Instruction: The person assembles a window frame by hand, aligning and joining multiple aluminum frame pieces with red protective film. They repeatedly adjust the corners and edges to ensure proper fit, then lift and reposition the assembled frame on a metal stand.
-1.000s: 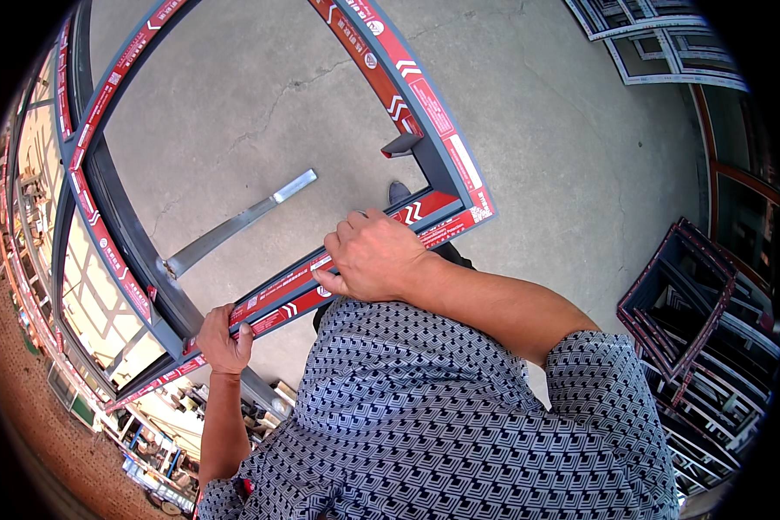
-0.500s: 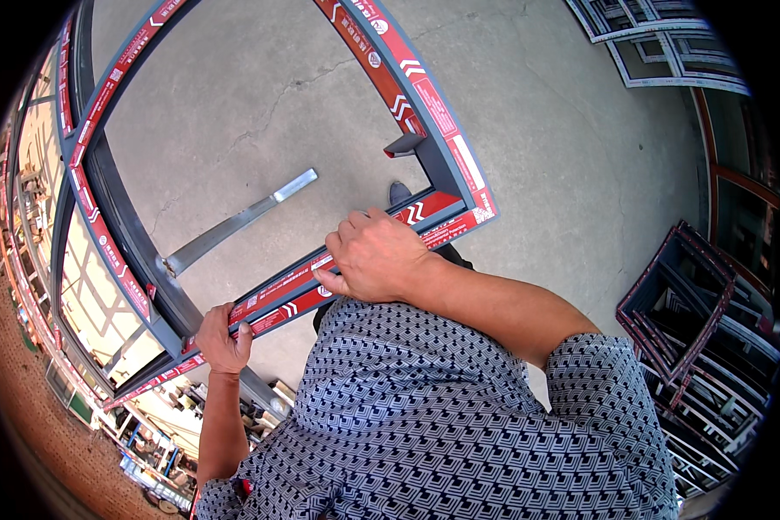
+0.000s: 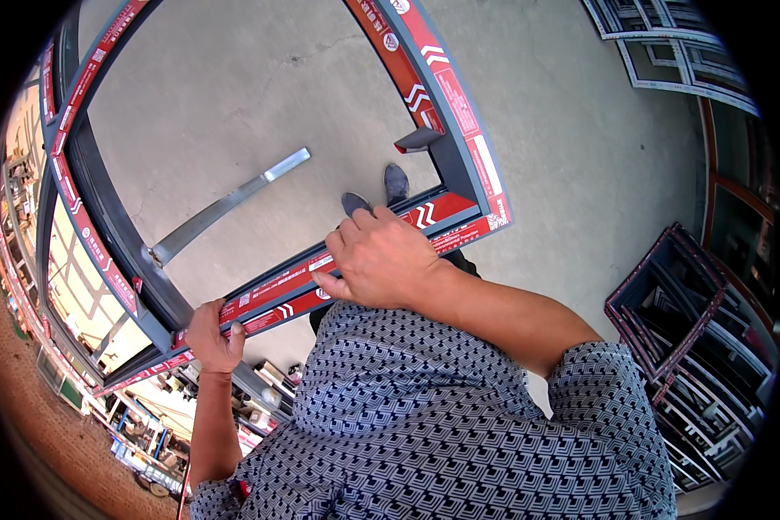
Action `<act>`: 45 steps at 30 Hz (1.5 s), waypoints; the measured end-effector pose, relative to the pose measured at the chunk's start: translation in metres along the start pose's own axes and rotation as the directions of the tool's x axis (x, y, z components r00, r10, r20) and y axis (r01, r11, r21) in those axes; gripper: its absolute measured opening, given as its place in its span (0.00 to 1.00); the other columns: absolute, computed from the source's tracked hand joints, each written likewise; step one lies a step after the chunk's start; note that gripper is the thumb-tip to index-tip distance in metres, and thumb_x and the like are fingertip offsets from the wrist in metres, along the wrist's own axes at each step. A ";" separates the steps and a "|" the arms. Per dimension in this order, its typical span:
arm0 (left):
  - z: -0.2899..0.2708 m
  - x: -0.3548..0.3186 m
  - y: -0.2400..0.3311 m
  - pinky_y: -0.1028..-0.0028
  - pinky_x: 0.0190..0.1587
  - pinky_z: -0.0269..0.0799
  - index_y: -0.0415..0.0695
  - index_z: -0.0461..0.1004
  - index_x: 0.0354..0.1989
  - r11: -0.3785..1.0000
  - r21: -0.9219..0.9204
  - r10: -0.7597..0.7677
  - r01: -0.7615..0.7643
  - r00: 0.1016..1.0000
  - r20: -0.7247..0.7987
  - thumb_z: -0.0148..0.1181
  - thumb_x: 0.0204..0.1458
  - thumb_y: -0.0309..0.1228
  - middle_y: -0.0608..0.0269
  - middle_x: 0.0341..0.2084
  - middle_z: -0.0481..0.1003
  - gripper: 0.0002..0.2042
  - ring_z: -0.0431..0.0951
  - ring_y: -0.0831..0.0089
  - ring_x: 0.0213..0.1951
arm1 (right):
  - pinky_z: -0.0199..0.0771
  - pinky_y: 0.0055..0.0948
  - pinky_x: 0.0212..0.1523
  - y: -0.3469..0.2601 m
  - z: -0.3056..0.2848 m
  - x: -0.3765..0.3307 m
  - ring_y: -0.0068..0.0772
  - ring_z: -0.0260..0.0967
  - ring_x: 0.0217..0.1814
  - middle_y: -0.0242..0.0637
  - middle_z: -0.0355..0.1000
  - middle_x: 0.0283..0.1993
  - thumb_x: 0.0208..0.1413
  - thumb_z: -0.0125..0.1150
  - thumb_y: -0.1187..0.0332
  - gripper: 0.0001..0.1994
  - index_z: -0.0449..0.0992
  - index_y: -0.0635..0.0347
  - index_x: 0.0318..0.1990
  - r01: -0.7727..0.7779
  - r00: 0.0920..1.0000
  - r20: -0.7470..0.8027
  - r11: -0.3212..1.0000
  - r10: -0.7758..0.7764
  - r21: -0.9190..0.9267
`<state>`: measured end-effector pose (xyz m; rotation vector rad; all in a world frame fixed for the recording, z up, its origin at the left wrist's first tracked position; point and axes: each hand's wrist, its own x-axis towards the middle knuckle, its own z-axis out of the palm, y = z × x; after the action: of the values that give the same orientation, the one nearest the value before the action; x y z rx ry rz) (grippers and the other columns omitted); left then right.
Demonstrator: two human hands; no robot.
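A large dark grey window frame (image 3: 456,108), covered with red printed protective film, reaches away from my body. My right hand (image 3: 381,260) is closed over the middle of its near rail, the fingers curling down over the far side and the thumb on the near side. Further left, near the corner where a second frame section joins, my left hand (image 3: 212,338) wraps round the same rail. A loose-looking grey piece of profile (image 3: 419,139) sticks inward from the right-hand rail. The undersides of both grips are hidden.
Through the opening a flat metal bar (image 3: 225,212) and two shoes (image 3: 395,182) show against the concrete floor (image 3: 563,173). More frames stand at the lower right (image 3: 667,299) and white-edged frames (image 3: 689,65) at the upper right. Shelving with assorted items (image 3: 152,442) is at the lower left.
The frame's right corner has shifted slightly right, while its left parts have shifted left and down in view. A second shoe now shows through the opening. Both hands keep their hold.
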<state>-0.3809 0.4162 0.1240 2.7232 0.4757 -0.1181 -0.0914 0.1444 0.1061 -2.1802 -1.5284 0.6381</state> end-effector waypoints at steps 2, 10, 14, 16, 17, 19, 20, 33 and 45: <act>-0.001 0.000 -0.001 0.54 0.42 0.78 0.36 0.80 0.51 1.000 -0.010 0.002 -0.002 1.000 0.000 0.58 0.66 0.55 0.44 0.37 0.80 0.29 0.82 0.42 0.39 | 0.77 0.41 0.44 0.000 -0.001 0.000 0.43 0.78 0.42 0.43 0.79 0.35 0.71 0.58 0.40 0.30 0.82 0.62 0.35 0.007 1.000 0.003 1.000 -0.007 -0.009; 0.000 0.002 0.000 0.54 0.40 0.77 0.35 0.80 0.50 1.000 -0.018 0.006 -0.006 1.000 0.005 0.56 0.66 0.56 0.44 0.37 0.79 0.30 0.81 0.42 0.38 | 0.76 0.41 0.45 0.000 -0.002 0.000 0.43 0.77 0.41 0.42 0.78 0.34 0.70 0.59 0.40 0.29 0.81 0.61 0.36 0.004 0.999 0.034 1.000 -0.004 -0.004; -0.001 0.002 0.000 0.53 0.40 0.77 0.35 0.80 0.50 1.000 -0.019 -0.002 0.002 1.000 0.014 0.56 0.66 0.56 0.44 0.36 0.79 0.30 0.81 0.42 0.37 | 0.76 0.42 0.47 -0.001 -0.005 0.001 0.43 0.77 0.40 0.42 0.78 0.34 0.70 0.59 0.40 0.29 0.81 0.62 0.36 0.001 0.999 0.042 1.000 -0.001 0.005; -0.001 0.001 -0.001 0.53 0.40 0.77 0.35 0.80 0.51 1.000 -0.020 -0.008 0.009 1.000 0.015 0.56 0.65 0.57 0.44 0.37 0.79 0.30 0.81 0.42 0.37 | 0.75 0.41 0.45 -0.001 -0.004 0.001 0.42 0.76 0.39 0.40 0.77 0.33 0.70 0.59 0.40 0.29 0.80 0.61 0.36 0.007 1.000 0.022 1.000 -0.007 -0.007; -0.001 0.001 -0.001 0.53 0.40 0.77 0.35 0.80 0.51 1.000 -0.018 -0.008 0.008 1.000 0.018 0.57 0.65 0.57 0.44 0.37 0.79 0.30 0.81 0.42 0.37 | 0.74 0.40 0.42 -0.001 -0.003 0.000 0.41 0.75 0.39 0.39 0.76 0.32 0.70 0.59 0.40 0.29 0.80 0.61 0.35 0.013 1.000 0.004 1.000 -0.013 -0.019; 0.000 0.001 -0.002 0.53 0.41 0.77 0.35 0.80 0.51 1.000 -0.014 -0.006 0.006 1.000 0.024 0.57 0.65 0.56 0.44 0.37 0.79 0.30 0.81 0.42 0.38 | 0.73 0.39 0.40 0.000 -0.003 0.000 0.40 0.74 0.38 0.38 0.74 0.32 0.70 0.59 0.39 0.28 0.79 0.60 0.34 0.016 1.000 -0.003 0.999 -0.016 -0.031; 0.000 0.001 -0.002 0.53 0.41 0.77 0.35 0.80 0.51 1.000 -0.013 -0.007 0.007 1.000 0.025 0.57 0.65 0.56 0.44 0.37 0.79 0.30 0.81 0.42 0.38 | 0.73 0.39 0.41 -0.001 -0.004 0.000 0.40 0.74 0.38 0.39 0.74 0.32 0.70 0.59 0.39 0.29 0.79 0.60 0.34 0.014 1.000 0.007 0.999 -0.013 -0.031; -0.002 0.001 -0.001 0.54 0.40 0.77 0.36 0.81 0.50 1.000 -0.002 -0.019 0.019 1.000 0.019 0.54 0.67 0.61 0.44 0.37 0.79 0.33 0.82 0.43 0.37 | 0.76 0.40 0.44 -0.004 -0.005 0.001 0.41 0.74 0.39 0.40 0.74 0.32 0.71 0.58 0.39 0.29 0.79 0.61 0.35 0.005 0.999 0.040 1.000 -0.005 -0.016; -0.001 -0.005 -0.010 0.54 0.40 0.77 0.36 0.81 0.51 1.000 0.008 -0.008 0.008 1.000 0.014 0.52 0.68 0.63 0.44 0.38 0.80 0.35 0.82 0.42 0.38 | 0.73 0.40 0.43 -0.011 -0.006 0.003 0.40 0.75 0.41 0.39 0.76 0.33 0.69 0.60 0.40 0.28 0.81 0.61 0.36 -0.001 0.998 0.060 1.000 0.003 -0.030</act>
<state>-0.3886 0.4236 0.1223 2.7267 0.4839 -0.1408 -0.0952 0.1504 0.1166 -2.2035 -1.5766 0.6914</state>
